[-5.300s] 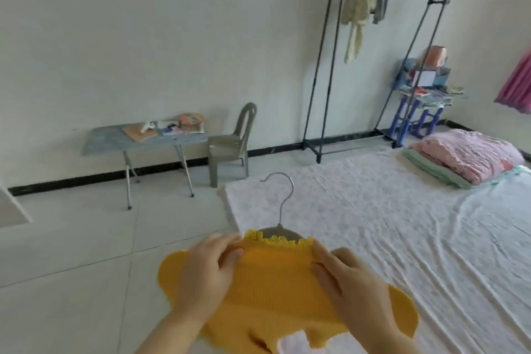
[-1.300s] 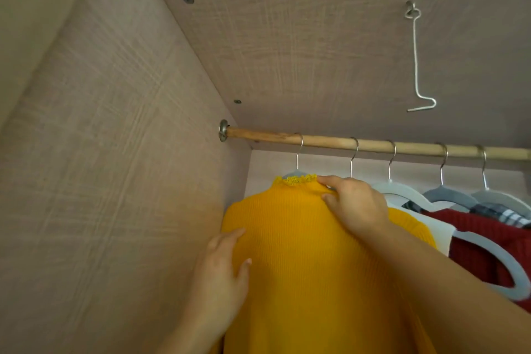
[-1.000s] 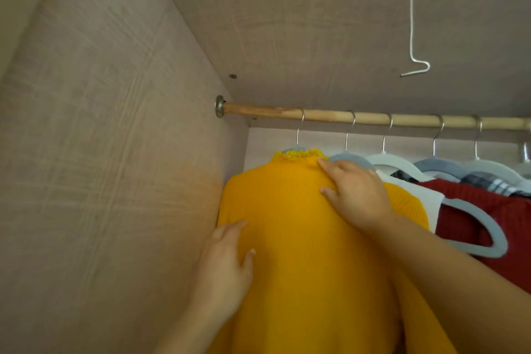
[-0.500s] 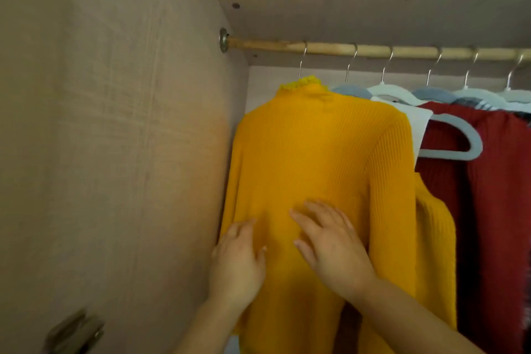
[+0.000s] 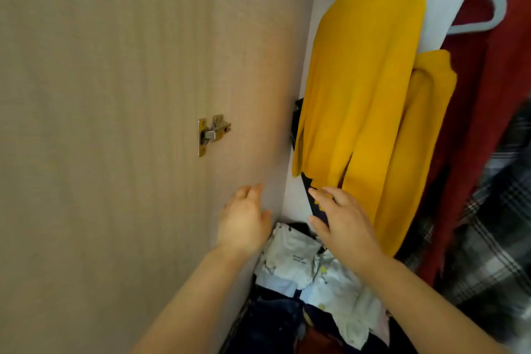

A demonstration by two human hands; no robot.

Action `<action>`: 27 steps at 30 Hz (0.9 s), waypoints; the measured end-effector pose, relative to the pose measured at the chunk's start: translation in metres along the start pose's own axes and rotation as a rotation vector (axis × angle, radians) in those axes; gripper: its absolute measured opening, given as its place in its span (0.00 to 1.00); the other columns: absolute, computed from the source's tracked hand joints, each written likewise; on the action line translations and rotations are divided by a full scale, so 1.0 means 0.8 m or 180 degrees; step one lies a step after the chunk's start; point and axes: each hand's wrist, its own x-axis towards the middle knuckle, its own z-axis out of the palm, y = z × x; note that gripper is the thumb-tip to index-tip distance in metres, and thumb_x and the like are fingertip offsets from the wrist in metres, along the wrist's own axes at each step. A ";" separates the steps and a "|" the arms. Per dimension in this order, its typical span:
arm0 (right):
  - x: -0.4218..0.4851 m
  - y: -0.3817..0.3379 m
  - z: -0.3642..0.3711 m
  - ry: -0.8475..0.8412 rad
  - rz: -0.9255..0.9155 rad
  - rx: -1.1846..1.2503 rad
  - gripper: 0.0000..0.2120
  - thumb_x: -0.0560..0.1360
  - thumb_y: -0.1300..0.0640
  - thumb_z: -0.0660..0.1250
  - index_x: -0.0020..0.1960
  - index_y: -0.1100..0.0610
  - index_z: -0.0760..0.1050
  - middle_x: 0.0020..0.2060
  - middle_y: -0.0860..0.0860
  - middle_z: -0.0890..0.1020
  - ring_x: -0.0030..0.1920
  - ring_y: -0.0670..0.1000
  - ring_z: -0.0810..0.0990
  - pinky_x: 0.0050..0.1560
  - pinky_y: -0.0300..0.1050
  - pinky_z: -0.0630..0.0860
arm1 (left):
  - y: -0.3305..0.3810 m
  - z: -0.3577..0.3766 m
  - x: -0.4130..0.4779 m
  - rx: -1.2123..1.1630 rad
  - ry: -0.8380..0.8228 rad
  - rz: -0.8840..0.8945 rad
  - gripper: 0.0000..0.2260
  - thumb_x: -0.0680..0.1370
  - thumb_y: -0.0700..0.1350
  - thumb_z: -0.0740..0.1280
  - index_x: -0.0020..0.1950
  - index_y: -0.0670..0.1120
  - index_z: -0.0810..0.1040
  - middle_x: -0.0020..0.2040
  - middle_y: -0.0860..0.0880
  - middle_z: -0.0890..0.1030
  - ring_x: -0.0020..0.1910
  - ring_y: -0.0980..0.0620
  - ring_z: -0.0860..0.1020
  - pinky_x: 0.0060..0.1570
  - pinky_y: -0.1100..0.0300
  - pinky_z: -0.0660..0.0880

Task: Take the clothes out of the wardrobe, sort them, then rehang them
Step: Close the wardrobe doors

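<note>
Left grip (image 5: 244, 218) and right grip (image 5: 342, 221) slack, just below hanging yellow sweater (image 5: 359, 80).

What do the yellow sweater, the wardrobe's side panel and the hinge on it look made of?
Sweater: likely knit fabric, matte, hanging in soft folds. Panel: probably laminated board, matte beige with fine wood-grain lines. Hinge: shiny silver metal, perhaps steel.

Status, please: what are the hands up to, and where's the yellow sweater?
Left hand, right hand open, empty. Sweater hung, leftmost, beside wall. Clothes heaped below hands.
</note>
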 end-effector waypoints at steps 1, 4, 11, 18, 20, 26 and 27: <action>-0.018 -0.007 0.001 -0.0031 0.0017 0.0083 0.24 0.79 0.48 0.58 0.73 0.50 0.59 0.72 0.49 0.62 0.71 0.50 0.59 0.70 0.43 0.56 | -0.004 -0.005 -0.022 0.0033 -0.0037 -0.0065 0.25 0.78 0.44 0.61 0.74 0.46 0.59 0.71 0.46 0.65 0.70 0.47 0.64 0.67 0.52 0.65; -0.066 -0.030 0.001 -0.0147 0.0092 0.0242 0.24 0.79 0.49 0.59 0.73 0.52 0.60 0.71 0.50 0.64 0.71 0.50 0.60 0.69 0.44 0.58 | -0.015 -0.026 -0.079 0.0190 -0.0156 -0.0220 0.25 0.78 0.45 0.61 0.74 0.47 0.58 0.71 0.46 0.64 0.70 0.47 0.63 0.67 0.52 0.64; -0.155 -0.083 -0.014 -0.0089 0.0231 0.0214 0.24 0.77 0.52 0.63 0.71 0.55 0.65 0.66 0.53 0.70 0.66 0.55 0.68 0.66 0.48 0.64 | -0.022 -0.080 -0.175 0.0488 -0.0308 -0.0152 0.25 0.79 0.47 0.59 0.75 0.49 0.57 0.71 0.48 0.64 0.69 0.47 0.64 0.65 0.55 0.64; -0.245 -0.162 -0.023 0.0091 0.0628 0.0048 0.23 0.74 0.53 0.67 0.67 0.56 0.70 0.63 0.57 0.74 0.65 0.59 0.70 0.63 0.53 0.67 | -0.038 -0.144 -0.261 0.0453 -0.0551 0.0309 0.23 0.79 0.47 0.59 0.73 0.50 0.58 0.70 0.50 0.65 0.67 0.49 0.65 0.64 0.55 0.63; -0.269 -0.189 -0.032 0.0085 0.0783 -0.0058 0.24 0.76 0.51 0.65 0.70 0.54 0.66 0.66 0.54 0.71 0.67 0.57 0.68 0.65 0.50 0.66 | -0.049 -0.163 -0.284 0.0323 -0.0584 0.0482 0.22 0.79 0.48 0.59 0.73 0.50 0.59 0.69 0.51 0.65 0.67 0.50 0.65 0.65 0.56 0.63; -0.330 -0.258 -0.068 0.0060 0.1069 -0.0251 0.25 0.76 0.49 0.64 0.71 0.54 0.65 0.67 0.53 0.70 0.67 0.56 0.68 0.66 0.53 0.68 | -0.070 -0.221 -0.347 -0.0080 -0.0524 0.0928 0.21 0.80 0.49 0.58 0.73 0.52 0.60 0.70 0.53 0.64 0.65 0.52 0.68 0.64 0.60 0.65; -0.338 -0.267 -0.076 0.0075 0.1071 -0.0304 0.25 0.75 0.50 0.65 0.70 0.54 0.67 0.65 0.54 0.72 0.65 0.56 0.70 0.64 0.53 0.69 | -0.070 -0.233 -0.356 -0.0183 -0.0405 0.1058 0.20 0.79 0.49 0.59 0.71 0.52 0.63 0.69 0.53 0.66 0.63 0.52 0.70 0.62 0.61 0.66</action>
